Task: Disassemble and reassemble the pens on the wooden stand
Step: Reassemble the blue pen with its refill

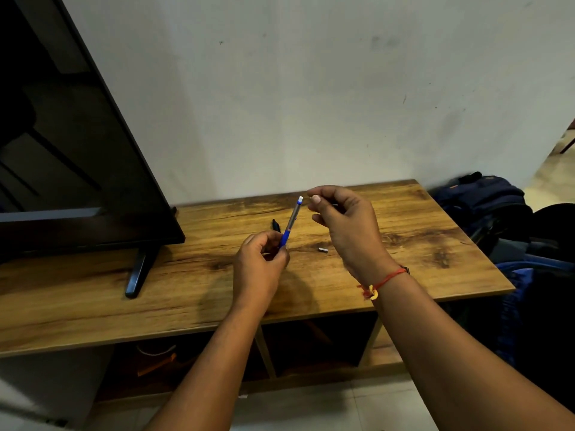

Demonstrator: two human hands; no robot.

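Slim blue-and-grey plastic pen (292, 217): clasped at its blue end by the left grip (259, 262) above the brown wooden desk (420, 244), tilted seemingly to present its top to the right grip (345, 225), by which a tiny pale part (311, 197) is pinched.

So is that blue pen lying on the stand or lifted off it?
Lifted: the left hand grips the blue pen by its lower end, slanting up above the wooden stand.

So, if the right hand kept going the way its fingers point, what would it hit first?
The pen, at its white top; the left hand holds it up, and the right hand points left at it, though depth is unclear.
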